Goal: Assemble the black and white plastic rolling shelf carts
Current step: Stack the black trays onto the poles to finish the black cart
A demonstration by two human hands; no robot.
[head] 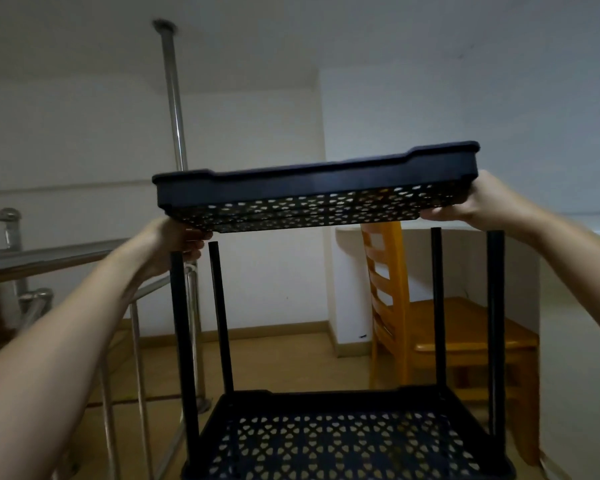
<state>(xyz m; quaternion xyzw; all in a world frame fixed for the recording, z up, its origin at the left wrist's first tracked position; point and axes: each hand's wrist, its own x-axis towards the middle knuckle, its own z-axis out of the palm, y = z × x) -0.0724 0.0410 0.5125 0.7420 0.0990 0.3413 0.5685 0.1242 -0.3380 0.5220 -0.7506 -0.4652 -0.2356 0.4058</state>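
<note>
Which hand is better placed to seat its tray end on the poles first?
Left, marginally. The left hand grips the upper tray right beside the near-left pole top; the right hand's fingers lie under the tray, directly over a right pole.

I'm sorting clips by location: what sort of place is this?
Probably a home interior, perhaps a loft landing: a steel railing on the left, a wooden chair by a white counter, and a low ceiling.

Two black trays: upper tray, lower tray. Four black poles. Two hands: left hand, right hand. One wooden chair. One steel post. One railing.
</note>
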